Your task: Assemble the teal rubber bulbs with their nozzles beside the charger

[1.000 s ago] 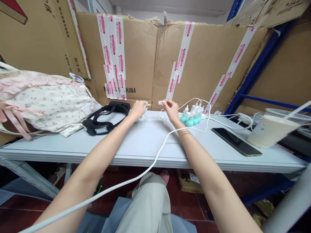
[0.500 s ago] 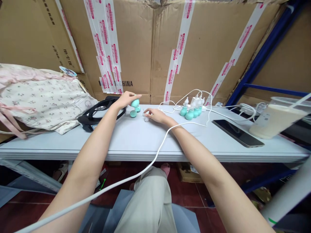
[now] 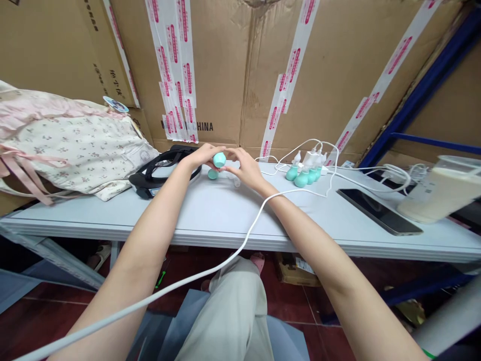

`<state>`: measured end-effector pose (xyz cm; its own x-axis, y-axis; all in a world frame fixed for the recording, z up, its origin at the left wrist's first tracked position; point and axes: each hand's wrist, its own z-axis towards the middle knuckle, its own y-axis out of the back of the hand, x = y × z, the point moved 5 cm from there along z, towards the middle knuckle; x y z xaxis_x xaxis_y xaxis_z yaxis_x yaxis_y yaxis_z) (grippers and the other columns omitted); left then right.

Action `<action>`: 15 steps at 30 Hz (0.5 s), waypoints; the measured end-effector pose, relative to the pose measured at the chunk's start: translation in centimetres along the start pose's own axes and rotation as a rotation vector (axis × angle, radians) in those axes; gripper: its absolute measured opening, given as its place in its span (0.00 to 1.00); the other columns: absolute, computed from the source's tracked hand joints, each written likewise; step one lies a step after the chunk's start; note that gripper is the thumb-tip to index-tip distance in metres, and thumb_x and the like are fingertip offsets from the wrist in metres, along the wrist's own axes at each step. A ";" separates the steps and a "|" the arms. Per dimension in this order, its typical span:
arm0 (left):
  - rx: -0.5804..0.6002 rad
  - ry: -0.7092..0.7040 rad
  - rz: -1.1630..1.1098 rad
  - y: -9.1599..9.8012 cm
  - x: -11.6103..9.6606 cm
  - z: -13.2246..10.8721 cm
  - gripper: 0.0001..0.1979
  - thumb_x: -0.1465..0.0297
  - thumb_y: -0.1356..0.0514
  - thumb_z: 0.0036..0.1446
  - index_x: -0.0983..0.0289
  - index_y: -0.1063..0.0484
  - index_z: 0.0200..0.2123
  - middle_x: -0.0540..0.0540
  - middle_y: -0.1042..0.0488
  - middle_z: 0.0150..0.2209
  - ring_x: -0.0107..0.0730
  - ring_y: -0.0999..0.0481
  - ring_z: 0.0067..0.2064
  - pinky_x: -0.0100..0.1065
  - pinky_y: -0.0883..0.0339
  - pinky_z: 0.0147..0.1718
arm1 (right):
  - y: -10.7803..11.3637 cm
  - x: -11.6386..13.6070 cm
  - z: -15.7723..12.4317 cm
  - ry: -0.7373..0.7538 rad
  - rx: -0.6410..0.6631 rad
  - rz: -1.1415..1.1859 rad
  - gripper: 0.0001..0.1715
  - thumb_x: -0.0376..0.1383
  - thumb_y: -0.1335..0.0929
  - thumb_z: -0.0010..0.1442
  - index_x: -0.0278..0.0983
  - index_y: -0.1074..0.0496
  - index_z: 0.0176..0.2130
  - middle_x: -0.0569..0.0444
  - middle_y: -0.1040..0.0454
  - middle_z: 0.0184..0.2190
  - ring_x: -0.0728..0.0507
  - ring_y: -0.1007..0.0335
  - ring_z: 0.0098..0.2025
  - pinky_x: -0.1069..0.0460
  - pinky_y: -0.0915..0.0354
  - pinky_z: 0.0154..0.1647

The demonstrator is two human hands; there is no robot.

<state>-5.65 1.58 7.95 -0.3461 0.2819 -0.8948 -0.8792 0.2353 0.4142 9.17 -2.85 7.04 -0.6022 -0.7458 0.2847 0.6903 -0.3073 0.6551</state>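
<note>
A small teal squeeze bulb [image 3: 219, 160] is held up above the table between my two hands. My left hand [image 3: 205, 155] is closed on it from the left, fingers curled over the top. My right hand [image 3: 244, 168] meets it from the right, thumb below and fingers above, closed around its side. Any small part between the fingertips is hidden. Under the hands another teal bulb [image 3: 213, 174] lies on the table. A clear plastic tip [image 3: 236, 181] rests beneath my right palm, partly blurred.
Several teal bulbs with clear nozzles [image 3: 301, 179] stand at the right, beside a white charger [image 3: 310, 157]. A white cable [image 3: 248, 228] crosses before me. A black headset strap [image 3: 150, 178], floral bag [image 3: 75, 145], phone [image 3: 379, 211] and drink cup [image 3: 432, 193] occupy the tabletop [image 3: 203, 215].
My right hand has risen from the clear tip on the table to the bulb in my left hand. The left hand has brought that bulb rightward. The view has shifted slightly.
</note>
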 end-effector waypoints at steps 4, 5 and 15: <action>0.054 0.005 -0.023 -1.1 0.3 0.1 0.24 0.51 0.47 0.57 0.70 0.28 0.31 0.57 0.25 0.22 0.36 0.23 0.26 0.38 0.26 0.33 | -0.6 -0.1 -0.1 -0.049 -0.047 0.066 0.31 0.48 0.32 0.57 0.39 0.35 0.57 0.50 0.28 0.48 0.43 0.31 0.44 0.49 0.36 0.45; 0.071 0.003 -0.030 -1.4 0.3 0.0 0.25 0.52 0.48 0.58 0.70 0.29 0.31 0.57 0.26 0.21 0.36 0.23 0.27 0.37 0.26 0.33 | -0.6 -0.2 -0.1 -0.065 -0.056 0.069 0.30 0.48 0.32 0.57 0.39 0.34 0.56 0.50 0.27 0.48 0.43 0.31 0.45 0.49 0.36 0.46; 0.050 0.027 -0.072 -1.9 0.2 0.0 0.15 0.64 0.52 0.64 0.66 0.37 0.48 0.51 0.28 0.24 0.35 0.23 0.24 0.41 0.25 0.30 | 0.0 -0.4 0.2 -0.155 -0.037 0.113 0.22 0.45 0.28 0.51 0.40 0.24 0.45 0.53 0.24 0.45 0.43 0.30 0.45 0.48 0.37 0.48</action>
<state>-4.03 1.19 6.99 -0.2919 0.2379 -0.9264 -0.8849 0.3004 0.3559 9.37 -2.44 7.07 -0.5722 -0.6781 0.4613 0.7697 -0.2499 0.5874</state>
